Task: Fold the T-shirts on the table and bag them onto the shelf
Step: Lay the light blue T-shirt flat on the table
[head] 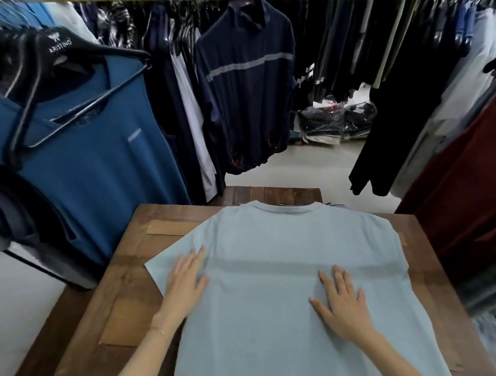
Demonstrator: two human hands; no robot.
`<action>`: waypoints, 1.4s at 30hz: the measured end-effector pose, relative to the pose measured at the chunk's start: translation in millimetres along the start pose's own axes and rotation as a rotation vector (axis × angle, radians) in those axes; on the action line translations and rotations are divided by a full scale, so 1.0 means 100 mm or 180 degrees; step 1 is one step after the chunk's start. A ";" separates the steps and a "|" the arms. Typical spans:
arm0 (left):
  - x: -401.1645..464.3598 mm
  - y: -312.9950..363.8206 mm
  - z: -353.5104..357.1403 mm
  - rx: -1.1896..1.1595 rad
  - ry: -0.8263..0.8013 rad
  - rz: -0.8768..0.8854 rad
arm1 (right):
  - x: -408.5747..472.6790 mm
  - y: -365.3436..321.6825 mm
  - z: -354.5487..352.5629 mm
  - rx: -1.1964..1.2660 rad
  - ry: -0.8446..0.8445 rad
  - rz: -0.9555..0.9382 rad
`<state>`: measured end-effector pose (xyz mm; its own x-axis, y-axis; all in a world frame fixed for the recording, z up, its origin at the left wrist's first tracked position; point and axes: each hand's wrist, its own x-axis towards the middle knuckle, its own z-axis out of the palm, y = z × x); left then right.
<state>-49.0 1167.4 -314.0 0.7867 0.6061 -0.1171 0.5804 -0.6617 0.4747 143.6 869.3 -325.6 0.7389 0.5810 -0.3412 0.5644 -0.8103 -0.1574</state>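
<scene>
A pale blue T-shirt [281, 276] lies spread flat, collar away from the person, on the wooden table [120, 298] in the lower middle of the frame. It looks light, thin and limp, likely to slide a little on the smooth wood and to wrinkle if dragged, so the sensible holds are pinches at a shoulder seam and the hem on the same side. The left hand [185, 275] rests flat near the left sleeve, fingers straight and together, holding nothing. The right hand [343, 303] presses flat lower right of center, fingers slightly spread, also gripping nothing. Both forearms reach in from the bottom edge.
</scene>
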 end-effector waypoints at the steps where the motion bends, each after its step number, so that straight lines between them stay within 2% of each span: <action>1: 0.00 -0.10 -0.03 0.0156 -0.0309 -0.0190 | -0.01 -0.02 0.01 0.0008 -0.0005 0.0024; 3: -0.05 -0.23 -0.07 0.0539 -0.0717 -0.0523 | -0.02 -0.03 0.02 0.0048 0.0027 0.0057; 8: -0.19 -0.37 -0.14 0.0849 -0.0772 -0.0783 | -0.04 -0.13 0.08 0.0092 0.0075 0.0032; 14: 0.08 -0.26 -0.46 0.1121 -0.1247 -0.1111 | -0.05 -0.36 0.06 0.0136 -0.0108 0.0059; 16: 0.18 -0.05 -0.47 0.1077 -0.0849 -0.0827 | -0.04 -0.34 -0.01 0.0243 -0.0206 0.0030; 18: 0.25 0.25 -0.39 0.1053 -0.0488 -0.0295 | -0.03 -0.28 -0.12 0.0553 -0.0243 0.0006; 19: 0.26 0.44 -0.32 0.0963 -0.0504 -0.0036 | -0.02 -0.24 -0.18 0.0785 -0.0167 0.0002; 22: 0.25 0.98 -0.02 0.0663 -0.0988 0.0566 | -0.03 -0.03 -0.32 0.1256 0.0140 0.0041; 25: 0.27 1.36 0.29 0.0653 -0.1265 0.0851 | 0.01 0.26 -0.47 0.1410 0.0469 0.0135; 29: 0.33 1.61 0.54 0.0720 -0.1393 0.0628 | 0.12 0.67 -0.69 0.1492 0.1026 0.0353; 31: 0.34 1.61 0.60 0.0738 -0.1599 0.0390 | 0.21 0.88 -0.76 0.1568 0.1093 0.0435; 36: 0.32 1.54 0.68 0.1053 -0.1705 0.0403 | 0.52 1.21 -0.92 0.2043 0.1163 0.0538; 39: 0.36 1.55 0.68 0.1014 -0.1749 0.0373 | 0.70 1.26 -1.00 0.2199 0.1006 0.0569; 42: 0.37 1.54 0.68 0.1023 -0.1747 0.0357 | 0.92 1.27 -1.05 0.2249 0.0576 0.0603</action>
<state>83.7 1057.4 -304.2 0.7900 0.2681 -0.5514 0.4554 -0.8588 0.2348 322.1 827.6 -280.2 0.8832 0.3810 -0.2736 0.0964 -0.7182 -0.6891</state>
